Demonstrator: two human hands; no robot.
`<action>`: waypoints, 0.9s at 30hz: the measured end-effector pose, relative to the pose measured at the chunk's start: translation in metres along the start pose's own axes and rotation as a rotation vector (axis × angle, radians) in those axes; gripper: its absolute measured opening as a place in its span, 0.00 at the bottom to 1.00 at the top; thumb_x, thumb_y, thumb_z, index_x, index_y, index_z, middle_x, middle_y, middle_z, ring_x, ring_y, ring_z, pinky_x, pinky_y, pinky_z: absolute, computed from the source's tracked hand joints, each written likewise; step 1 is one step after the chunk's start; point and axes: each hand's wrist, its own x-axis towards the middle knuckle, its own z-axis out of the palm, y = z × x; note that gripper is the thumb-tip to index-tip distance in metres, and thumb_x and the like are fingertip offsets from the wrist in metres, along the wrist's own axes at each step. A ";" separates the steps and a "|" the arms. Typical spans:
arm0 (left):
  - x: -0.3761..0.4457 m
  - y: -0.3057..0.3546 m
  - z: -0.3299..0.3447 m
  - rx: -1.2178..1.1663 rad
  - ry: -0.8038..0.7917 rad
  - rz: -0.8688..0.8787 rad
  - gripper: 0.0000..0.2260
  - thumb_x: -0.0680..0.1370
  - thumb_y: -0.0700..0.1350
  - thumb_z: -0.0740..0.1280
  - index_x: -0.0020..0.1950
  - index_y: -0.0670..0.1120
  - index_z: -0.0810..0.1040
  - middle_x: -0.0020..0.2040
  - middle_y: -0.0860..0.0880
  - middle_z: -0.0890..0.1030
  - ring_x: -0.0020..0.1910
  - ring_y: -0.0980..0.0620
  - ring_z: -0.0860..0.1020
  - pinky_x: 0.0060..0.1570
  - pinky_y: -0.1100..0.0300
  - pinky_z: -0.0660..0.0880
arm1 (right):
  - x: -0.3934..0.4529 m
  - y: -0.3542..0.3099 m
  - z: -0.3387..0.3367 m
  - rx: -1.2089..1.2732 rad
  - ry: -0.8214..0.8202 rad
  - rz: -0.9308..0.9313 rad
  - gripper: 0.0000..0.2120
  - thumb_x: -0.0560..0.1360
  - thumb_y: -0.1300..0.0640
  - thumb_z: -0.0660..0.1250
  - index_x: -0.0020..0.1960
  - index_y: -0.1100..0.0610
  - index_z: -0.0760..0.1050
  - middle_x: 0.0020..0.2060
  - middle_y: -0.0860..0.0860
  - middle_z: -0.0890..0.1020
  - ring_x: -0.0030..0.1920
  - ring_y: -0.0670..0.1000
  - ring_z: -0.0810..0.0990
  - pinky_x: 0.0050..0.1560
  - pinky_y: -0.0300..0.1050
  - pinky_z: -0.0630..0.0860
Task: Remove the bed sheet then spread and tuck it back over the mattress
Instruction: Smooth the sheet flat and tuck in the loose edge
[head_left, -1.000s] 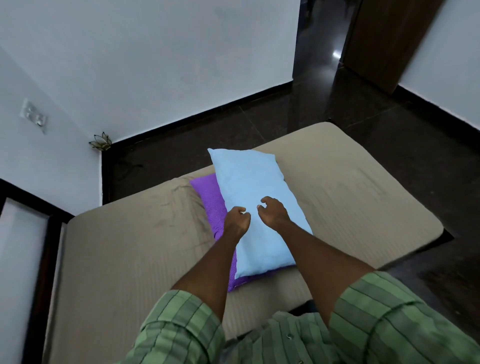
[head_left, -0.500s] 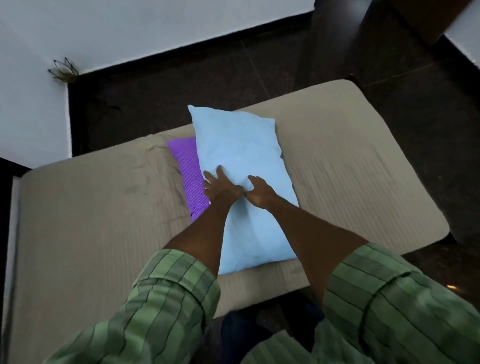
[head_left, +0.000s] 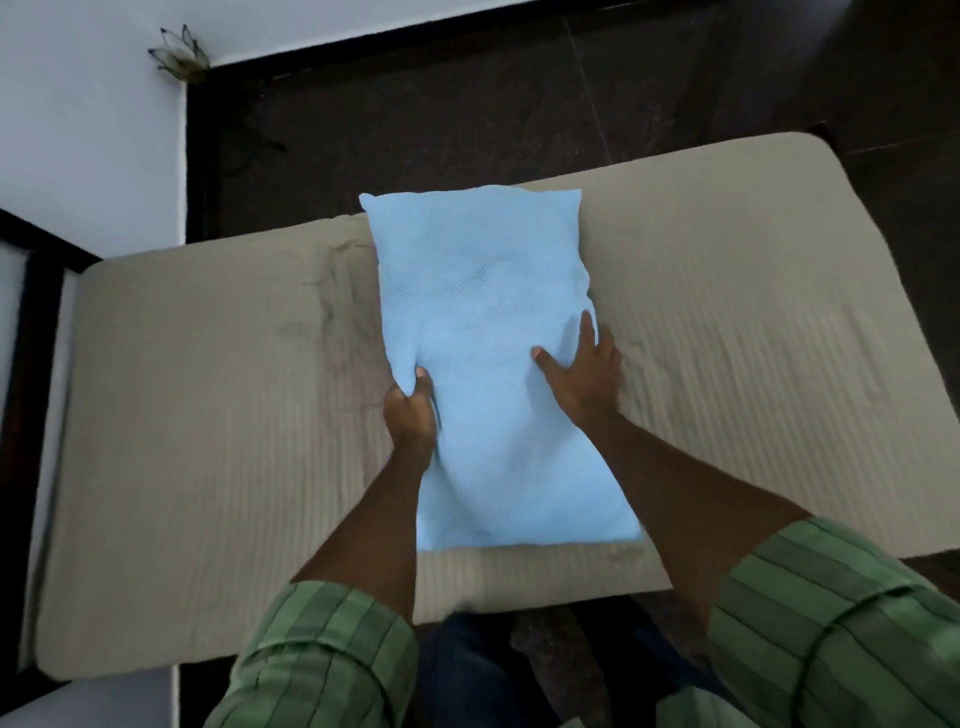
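A light blue pillow (head_left: 483, 322) lies lengthwise across the middle of the mattress, which is covered by a beige ribbed bed sheet (head_left: 208, 441). My left hand (head_left: 410, 410) grips the pillow's left edge, thumb on top and fingers curled underneath. My right hand (head_left: 584, 369) lies on the pillow's right edge, thumb on the fabric and fingers reaching over the side. The purple pillow seen earlier is hidden under the blue one. The sheet is wrinkled just left of the pillow.
Dark floor (head_left: 467, 114) runs beyond the far edge of the mattress. A white wall (head_left: 88, 130) rises at the left, with a small spiky ornament (head_left: 179, 52) at its corner. A dark frame (head_left: 21, 338) borders the mattress's left end.
My hands moved from the top of the blue pillow out to its left and right edges and took hold. The purple pillow is no longer visible. The camera tilted further down.
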 end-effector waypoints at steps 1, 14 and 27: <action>0.009 -0.004 -0.013 0.038 -0.062 -0.065 0.17 0.81 0.53 0.68 0.68 0.50 0.79 0.56 0.59 0.82 0.58 0.58 0.79 0.59 0.66 0.73 | 0.005 -0.004 0.007 -0.007 -0.103 0.010 0.46 0.75 0.30 0.66 0.84 0.45 0.49 0.82 0.57 0.56 0.80 0.61 0.57 0.78 0.63 0.57; 0.111 -0.120 0.012 0.300 -0.292 -0.499 0.15 0.79 0.45 0.70 0.64 0.41 0.77 0.57 0.44 0.81 0.55 0.46 0.78 0.49 0.56 0.76 | 0.069 0.055 0.108 -0.118 -0.259 0.354 0.79 0.47 0.23 0.79 0.82 0.56 0.42 0.79 0.60 0.61 0.80 0.64 0.58 0.72 0.67 0.51; 0.083 -0.095 0.003 0.274 -0.305 -0.450 0.13 0.81 0.41 0.68 0.65 0.41 0.78 0.60 0.45 0.81 0.59 0.44 0.78 0.61 0.51 0.76 | 0.039 0.068 0.054 0.633 -0.348 0.388 0.50 0.42 0.49 0.91 0.63 0.55 0.81 0.58 0.48 0.85 0.58 0.52 0.83 0.62 0.57 0.80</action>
